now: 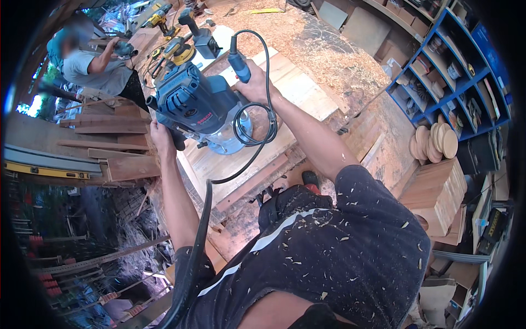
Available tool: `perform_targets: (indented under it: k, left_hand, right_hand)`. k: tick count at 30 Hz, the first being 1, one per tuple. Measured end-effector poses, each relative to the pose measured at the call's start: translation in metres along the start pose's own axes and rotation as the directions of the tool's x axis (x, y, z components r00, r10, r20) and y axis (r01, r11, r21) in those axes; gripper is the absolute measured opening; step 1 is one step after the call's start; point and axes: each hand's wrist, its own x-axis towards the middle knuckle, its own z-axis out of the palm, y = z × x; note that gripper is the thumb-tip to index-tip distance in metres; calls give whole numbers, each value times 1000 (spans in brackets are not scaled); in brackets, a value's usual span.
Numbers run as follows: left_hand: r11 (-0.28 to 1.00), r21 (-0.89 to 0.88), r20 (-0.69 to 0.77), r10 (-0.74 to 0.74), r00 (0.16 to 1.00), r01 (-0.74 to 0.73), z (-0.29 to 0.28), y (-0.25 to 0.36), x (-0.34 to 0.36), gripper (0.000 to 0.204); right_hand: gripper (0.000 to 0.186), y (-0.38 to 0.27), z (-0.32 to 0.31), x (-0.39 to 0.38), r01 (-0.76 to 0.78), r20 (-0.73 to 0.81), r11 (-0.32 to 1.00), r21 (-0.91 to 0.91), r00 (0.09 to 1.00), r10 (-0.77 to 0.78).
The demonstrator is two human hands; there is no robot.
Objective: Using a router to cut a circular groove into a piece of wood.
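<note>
A blue-grey plunge router (194,101) with a clear round base is over a pale wooden board (307,101) on the bench, and I cannot tell whether it touches it. My left hand (163,138) grips the router's left side handle. My right hand (253,85) is closed around a blue cylindrical grip (239,64) at the upper right of the router, where a black cord comes out. The cord hangs in coils beside the router and runs down past my left forearm. Wood shavings cover the bench (350,52) beyond the board.
A co-worker (93,71) holds a power tool at upper left. Several yellow power tools (178,50) lie at the far end. A blue cubby shelf (476,82) and stacked wooden discs (435,142) stand at right. Planks (109,120), a yellow level (49,169) and clamps are at left.
</note>
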Motion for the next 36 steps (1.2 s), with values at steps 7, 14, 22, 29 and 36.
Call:
perform_targets:
  k: [7,14,22,29,36]
  left_hand:
    - [987,158,17,2,1000,-4,11,-5,1,35]
    - [995,4,59,-95,994,95,1,-3,15,39]
    - [995,-34,107,-92,990,96,13,4,14,39]
    - [995,-27,120,-88,989,92,10,-4,24,33]
    - [995,-90,188,-13,982,31,18,7,15,34]
  right_hand:
    - [48,-2,-7,-10,-93,-31,996,-14,995,93]
    - [47,-9,-9,-12,-34,-55,999,-22,998,32]
    - [44,-18,-10,-23,-41,-104,999,-29,994,38]
    - [47,-12,-6,-21,-56,-146,998,-14,988,54]
    - [57,1,-6,-16,-112,-121,994,-5,986,111]
